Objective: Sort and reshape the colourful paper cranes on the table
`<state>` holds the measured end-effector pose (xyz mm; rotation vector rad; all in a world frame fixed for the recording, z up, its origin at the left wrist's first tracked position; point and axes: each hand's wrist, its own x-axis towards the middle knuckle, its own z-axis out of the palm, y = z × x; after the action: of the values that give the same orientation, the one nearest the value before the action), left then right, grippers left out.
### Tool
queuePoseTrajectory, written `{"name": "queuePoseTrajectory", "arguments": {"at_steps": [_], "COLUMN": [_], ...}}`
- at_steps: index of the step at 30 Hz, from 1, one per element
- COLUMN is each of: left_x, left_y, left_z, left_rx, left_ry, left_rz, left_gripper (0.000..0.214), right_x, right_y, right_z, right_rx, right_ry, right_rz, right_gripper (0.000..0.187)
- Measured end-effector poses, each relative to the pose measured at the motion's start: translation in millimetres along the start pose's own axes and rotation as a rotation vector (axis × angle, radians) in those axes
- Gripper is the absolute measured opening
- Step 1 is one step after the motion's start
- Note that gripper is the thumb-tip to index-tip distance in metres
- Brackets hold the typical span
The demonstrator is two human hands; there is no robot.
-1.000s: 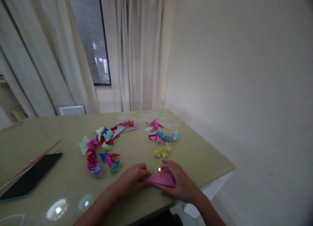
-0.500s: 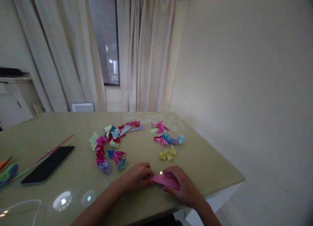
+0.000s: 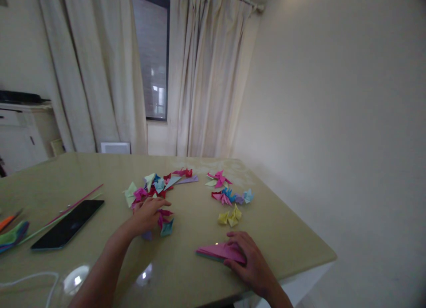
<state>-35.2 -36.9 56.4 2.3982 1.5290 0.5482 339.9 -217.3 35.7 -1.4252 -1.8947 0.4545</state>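
Note:
Near the table's front edge, my right hand holds the wide end of a pink folded paper, thumb on the near side and fingers on the far side. The narrow tip of that paper points left, and a greenish layer shows along its lower edge. My left hand is over the left group of folded paper pieces, fingers stretched out to the right. It partly covers magenta folded pieces. Whether its fingertips touch any of them, I cannot tell. A teal folded piece lies just below it.
Yellow folded pieces and other colourful ones lie farther back on the right. To the left are a black phone, a magenta strip, a white cable and an orange-tipped object. A wall borders the table's right side.
My left hand has let go of the pink folded paper and moved left and away, over the paper pieces. My right hand keeps its hold. The view has tilted slightly upward.

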Motion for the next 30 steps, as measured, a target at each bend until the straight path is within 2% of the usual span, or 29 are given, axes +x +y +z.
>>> {"name": "queuePoseTrajectory", "arguments": {"at_steps": [2, 5, 7, 9, 12, 14, 16, 19, 24, 27, 30], "left_x": [-2.5, -1.1, 3.0, 7.9, 11.9, 10.6, 6.9, 0.3, -2.7, -1.8, -3.1], "left_y": [-1.8, 1.1, 4.6, 10.1, 25.9, 41.4, 58.3, 78.4, 87.0, 82.4, 76.4], "left_z": [1.0, 0.3, -1.1, -1.8, 1.0, 5.0, 8.8, 12.7, 15.9, 16.9, 16.1], "left_rx": [0.06, 0.11, 0.074, -0.009, -0.203, -0.34, -0.443, -0.531, -0.578, -0.517, -0.375], "left_ry": [-0.007, 0.038, 0.107, 0.196, 0.321, 0.355, 0.342, 0.295, 0.224, 0.219, 0.179], "left_rz": [-0.004, -0.034, -0.063, -0.056, 0.072, 0.185, 0.263, 0.325, 0.378, 0.334, 0.226], "left_gripper": [0.057, 0.039, 0.025, 0.021, 0.02, 0.02, 0.021, 0.02, 0.021, 0.02, 0.031], "right_x": [-0.2, -1.7, -2.8, -1.7, 10.4, 27.2, 49.6, 84.8, 118.6, 128.6, 144.3], "right_y": [0.7, 2.1, 3.3, 3.1, -6.1, -19.7, -36.6, -60.6, -83.9, -80.4, -58.0], "right_z": [0.2, -0.7, -0.5, 1.5, 7.4, 12.2, 16.8, 22.6, 25.3, 21.1, 13.4], "right_rx": [-0.006, -0.008, -0.01, 0.0, 0.057, 0.103, 0.137, 0.183, 0.171, 0.111, 0.049], "right_ry": [0.008, 0.045, 0.101, 0.181, 0.295, 0.323, 0.307, 0.242, 0.138, 0.119, 0.157], "right_rz": [0.002, 0.001, -0.015, -0.037, -0.064, -0.084, -0.106, -0.128, -0.232, -0.237, -0.149], "right_gripper": [0.031, 0.026, 0.021, 0.018, 0.019, 0.02, 0.023, 0.037, 0.014, 0.012, 0.01]}}
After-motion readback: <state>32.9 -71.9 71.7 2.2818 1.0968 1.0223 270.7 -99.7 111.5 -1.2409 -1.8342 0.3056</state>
